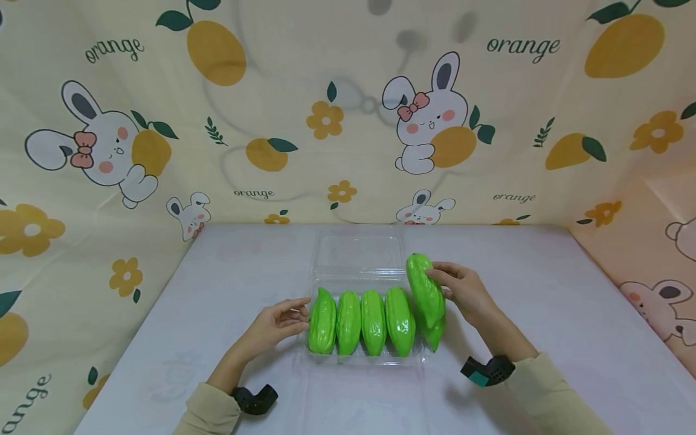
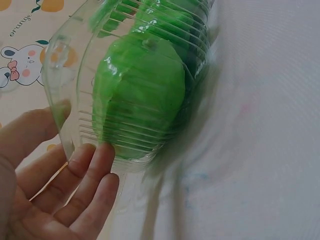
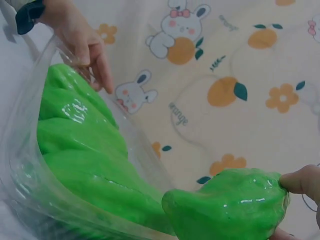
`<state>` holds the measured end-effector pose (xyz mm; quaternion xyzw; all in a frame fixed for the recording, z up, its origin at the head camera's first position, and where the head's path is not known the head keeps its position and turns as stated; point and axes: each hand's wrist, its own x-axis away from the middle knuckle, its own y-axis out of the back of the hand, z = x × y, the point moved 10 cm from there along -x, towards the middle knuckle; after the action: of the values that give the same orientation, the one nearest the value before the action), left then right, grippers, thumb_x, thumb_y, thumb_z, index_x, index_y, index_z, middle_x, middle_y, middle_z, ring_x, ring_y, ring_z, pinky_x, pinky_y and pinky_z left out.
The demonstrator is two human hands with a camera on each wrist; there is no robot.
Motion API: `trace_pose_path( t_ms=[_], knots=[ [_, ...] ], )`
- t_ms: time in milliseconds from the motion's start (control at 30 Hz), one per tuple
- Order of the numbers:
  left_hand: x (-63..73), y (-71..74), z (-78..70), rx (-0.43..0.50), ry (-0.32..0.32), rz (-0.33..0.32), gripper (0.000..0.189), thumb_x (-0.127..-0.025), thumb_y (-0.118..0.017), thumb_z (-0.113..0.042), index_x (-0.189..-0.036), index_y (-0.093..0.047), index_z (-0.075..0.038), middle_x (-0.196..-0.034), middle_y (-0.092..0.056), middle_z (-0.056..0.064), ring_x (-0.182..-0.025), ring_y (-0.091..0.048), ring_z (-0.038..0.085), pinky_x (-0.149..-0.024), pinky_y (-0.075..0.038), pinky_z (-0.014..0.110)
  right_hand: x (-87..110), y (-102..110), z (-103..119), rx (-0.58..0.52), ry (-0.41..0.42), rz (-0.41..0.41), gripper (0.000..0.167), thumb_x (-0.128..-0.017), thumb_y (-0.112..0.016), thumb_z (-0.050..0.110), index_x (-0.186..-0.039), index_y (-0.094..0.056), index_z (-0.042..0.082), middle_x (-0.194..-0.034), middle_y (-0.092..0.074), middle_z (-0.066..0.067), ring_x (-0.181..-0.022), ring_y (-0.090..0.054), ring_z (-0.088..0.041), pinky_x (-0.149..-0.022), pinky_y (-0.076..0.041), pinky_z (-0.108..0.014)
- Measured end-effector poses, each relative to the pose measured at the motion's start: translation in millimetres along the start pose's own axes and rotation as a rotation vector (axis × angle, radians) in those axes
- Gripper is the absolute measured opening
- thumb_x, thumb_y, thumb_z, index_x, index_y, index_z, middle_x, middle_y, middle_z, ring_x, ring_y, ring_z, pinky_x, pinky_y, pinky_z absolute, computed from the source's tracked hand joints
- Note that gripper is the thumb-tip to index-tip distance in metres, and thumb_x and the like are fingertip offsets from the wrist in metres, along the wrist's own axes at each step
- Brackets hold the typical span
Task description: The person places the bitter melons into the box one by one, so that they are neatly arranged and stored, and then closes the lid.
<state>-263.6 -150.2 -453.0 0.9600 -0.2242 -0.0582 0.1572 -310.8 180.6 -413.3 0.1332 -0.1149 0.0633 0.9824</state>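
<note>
My right hand [image 1: 462, 290] holds a glossy green, ridged, elongated fruit [image 1: 424, 290] by its side, with the thumb on its skin. In the right wrist view the fruit [image 3: 230, 205] hangs over the box's edge, tilted. My left hand [image 1: 277, 320] is at the left end of a clear plastic box [image 1: 364, 360], its thumb and fingers [image 2: 102, 160] on either side of the rim. Inside the box, several like green fruits [image 1: 373, 323] stand in a row. Another green fruit [image 1: 435, 338] shows partly beneath the held one.
The box's clear lid [image 1: 359, 251] lies folded open behind it. A white-covered table [image 1: 244, 260] carries the box. Cloth printed with rabbits and oranges [image 1: 337, 151] walls the back and sides. Black wrist devices [image 1: 489, 370] sit on both forearms.
</note>
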Motion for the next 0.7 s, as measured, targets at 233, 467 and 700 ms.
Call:
trace_pose_path(
  t_ms=[233,467,700],
  knots=[
    [-0.4,0.5,0.5,-0.005,0.000,-0.004,0.057,-0.091,-0.067,-0.016,-0.139,-0.045,0.007,-0.120,-0.058,0.028,-0.107,-0.061,0.015,-0.087,-0.053,0.012,3.0,-11,-3,-0.033,-0.007,0.014,0.060,-0.098,-0.054,0.034,-0.142,-0.038,-0.004,-0.126,-0.052,-0.003,-0.098,-0.052,-0.001,-0.086,-0.049,-0.016],
    [-0.2,-0.4,-1.9,-0.007,-0.003,0.002,0.057,-0.091,-0.067,-0.016,-0.138,-0.046,0.007,-0.119,-0.058,0.028,-0.106,-0.061,0.013,-0.088,-0.052,0.011,6.3,-21,-1,-0.068,-0.003,0.021,0.058,-0.098,-0.056,0.032,-0.141,-0.040,-0.003,-0.113,-0.055,0.006,-0.095,-0.054,0.000,-0.084,-0.050,-0.017],
    [-0.4,-0.2,-1.7,-0.007,0.006,0.001,0.057,-0.091,-0.067,-0.017,-0.139,-0.046,0.006,-0.119,-0.058,0.027,-0.105,-0.060,0.010,-0.088,-0.051,0.011,8.5,-29,2,-0.063,-0.006,0.017,0.057,-0.097,-0.057,0.032,-0.140,-0.041,-0.002,-0.114,-0.056,0.004,-0.095,-0.055,-0.001,-0.085,-0.051,-0.018]
  ],
)
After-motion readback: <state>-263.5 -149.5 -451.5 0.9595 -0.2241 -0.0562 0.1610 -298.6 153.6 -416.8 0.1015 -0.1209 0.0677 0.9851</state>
